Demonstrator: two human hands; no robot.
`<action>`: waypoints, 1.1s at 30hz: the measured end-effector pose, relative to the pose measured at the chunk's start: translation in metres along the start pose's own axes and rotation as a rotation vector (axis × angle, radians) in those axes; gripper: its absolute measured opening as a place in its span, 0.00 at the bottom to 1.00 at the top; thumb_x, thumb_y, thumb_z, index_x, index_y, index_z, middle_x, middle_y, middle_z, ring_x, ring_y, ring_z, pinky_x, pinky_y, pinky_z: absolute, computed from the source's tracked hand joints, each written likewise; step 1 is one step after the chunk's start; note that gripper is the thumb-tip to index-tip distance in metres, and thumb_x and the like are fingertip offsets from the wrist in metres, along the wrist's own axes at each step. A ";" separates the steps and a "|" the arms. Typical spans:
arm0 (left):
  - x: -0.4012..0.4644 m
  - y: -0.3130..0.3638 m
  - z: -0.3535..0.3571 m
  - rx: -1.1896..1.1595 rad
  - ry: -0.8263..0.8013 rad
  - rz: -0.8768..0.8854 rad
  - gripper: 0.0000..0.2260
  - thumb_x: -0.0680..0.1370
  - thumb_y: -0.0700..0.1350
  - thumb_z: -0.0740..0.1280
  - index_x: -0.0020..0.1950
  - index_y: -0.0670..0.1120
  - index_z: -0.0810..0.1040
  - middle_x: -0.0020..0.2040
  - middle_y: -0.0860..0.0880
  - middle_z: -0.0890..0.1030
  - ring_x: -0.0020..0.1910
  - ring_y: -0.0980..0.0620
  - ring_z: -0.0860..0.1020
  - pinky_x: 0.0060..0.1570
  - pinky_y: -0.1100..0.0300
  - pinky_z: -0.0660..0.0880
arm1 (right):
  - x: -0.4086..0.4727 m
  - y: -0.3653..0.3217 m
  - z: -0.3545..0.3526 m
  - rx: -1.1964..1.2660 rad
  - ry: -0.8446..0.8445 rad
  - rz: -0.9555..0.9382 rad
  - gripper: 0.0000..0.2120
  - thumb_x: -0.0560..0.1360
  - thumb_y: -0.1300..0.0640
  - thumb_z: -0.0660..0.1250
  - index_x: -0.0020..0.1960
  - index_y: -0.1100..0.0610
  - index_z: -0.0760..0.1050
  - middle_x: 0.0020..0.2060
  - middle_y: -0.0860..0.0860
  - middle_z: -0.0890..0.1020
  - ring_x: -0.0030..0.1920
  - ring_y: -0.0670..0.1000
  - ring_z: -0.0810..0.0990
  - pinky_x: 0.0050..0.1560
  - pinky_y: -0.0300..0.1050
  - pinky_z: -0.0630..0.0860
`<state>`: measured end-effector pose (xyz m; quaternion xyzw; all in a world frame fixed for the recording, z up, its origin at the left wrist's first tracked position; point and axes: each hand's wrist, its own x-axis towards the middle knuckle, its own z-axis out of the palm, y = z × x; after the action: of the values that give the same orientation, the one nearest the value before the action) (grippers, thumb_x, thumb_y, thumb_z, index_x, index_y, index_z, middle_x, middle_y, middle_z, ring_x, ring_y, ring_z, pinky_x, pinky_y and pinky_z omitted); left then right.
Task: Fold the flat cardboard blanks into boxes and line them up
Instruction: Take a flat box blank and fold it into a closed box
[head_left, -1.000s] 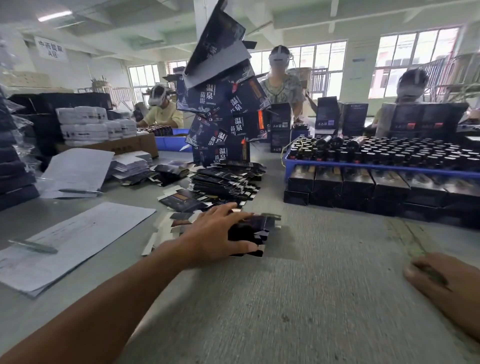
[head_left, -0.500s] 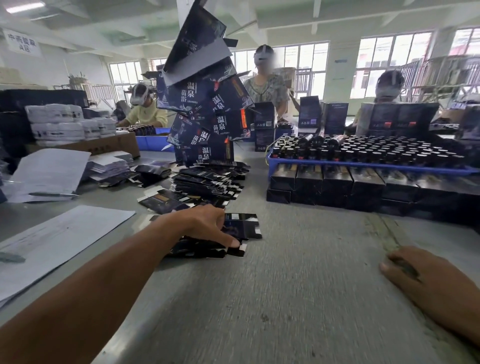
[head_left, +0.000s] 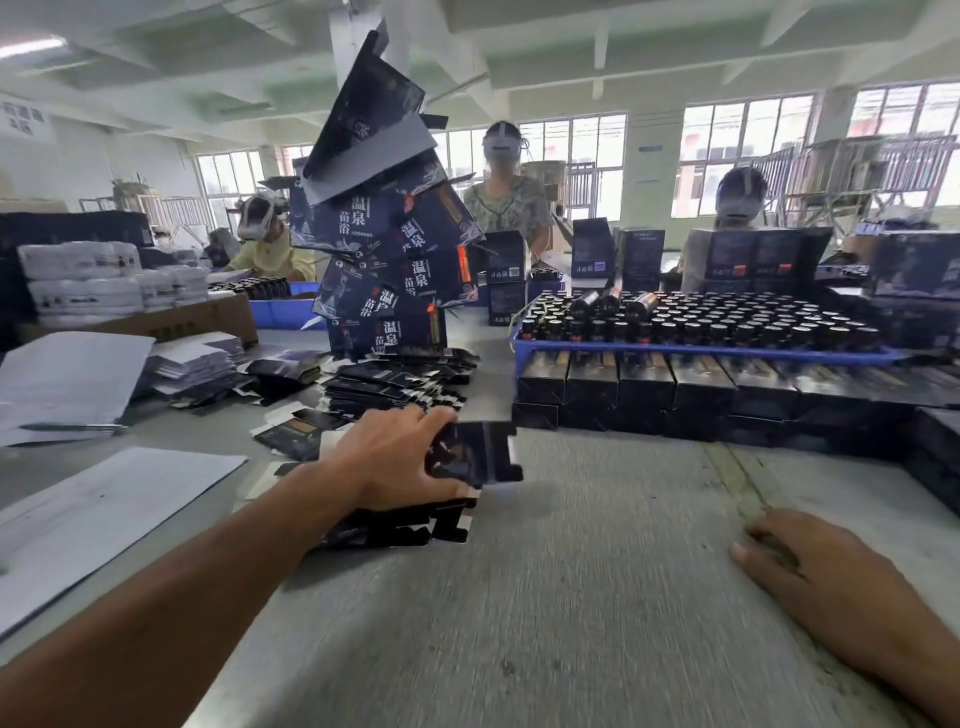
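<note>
Compared with half a second earlier, the left hand (head_left: 400, 457) had lifted one dark blank (head_left: 480, 454) at frame centre clear of the small pile of blanks (head_left: 395, 530) — thumb beneath its near edge, fingers curled over the far edge. The blank projected rightward from the grip. The right hand (head_left: 810, 577) lay flat, fingers relaxed, on the grey table (head_left: 571, 597) at lower right.

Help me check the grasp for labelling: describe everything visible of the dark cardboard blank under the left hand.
The flat cardboard blank is dark navy to black, printed, with notched tabs jutting along its right edge. It looks like thin glossy card, unfolded. It lies tilted atop a small pile of like blanks on the grey table. The left hand grips its left part, thumb at its near edge, fingers over the top.
</note>
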<state>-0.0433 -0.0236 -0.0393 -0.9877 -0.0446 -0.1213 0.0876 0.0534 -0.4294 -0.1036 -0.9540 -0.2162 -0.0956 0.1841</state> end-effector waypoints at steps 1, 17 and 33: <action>-0.002 0.005 -0.006 0.011 0.107 0.040 0.39 0.69 0.75 0.61 0.73 0.56 0.60 0.58 0.50 0.77 0.53 0.49 0.76 0.56 0.52 0.73 | 0.000 -0.001 -0.001 -0.003 -0.001 0.001 0.18 0.78 0.37 0.61 0.62 0.46 0.76 0.59 0.42 0.78 0.58 0.46 0.76 0.59 0.47 0.74; -0.030 0.137 -0.026 -0.202 0.590 0.273 0.41 0.72 0.60 0.62 0.80 0.46 0.53 0.63 0.48 0.75 0.61 0.49 0.74 0.63 0.52 0.73 | -0.010 -0.034 -0.041 0.610 0.080 0.078 0.18 0.69 0.34 0.69 0.53 0.43 0.81 0.49 0.42 0.85 0.46 0.39 0.83 0.47 0.37 0.78; -0.061 0.139 -0.018 -0.398 0.469 0.352 0.42 0.69 0.56 0.65 0.81 0.47 0.55 0.70 0.54 0.67 0.67 0.57 0.66 0.65 0.63 0.63 | -0.041 -0.096 -0.058 0.886 -0.007 -0.206 0.18 0.79 0.63 0.68 0.51 0.39 0.85 0.49 0.40 0.86 0.49 0.42 0.84 0.44 0.36 0.80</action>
<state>-0.0908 -0.1673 -0.0594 -0.9233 0.1722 -0.3342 -0.0790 -0.0318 -0.3872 -0.0316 -0.7571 -0.3308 -0.0087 0.5633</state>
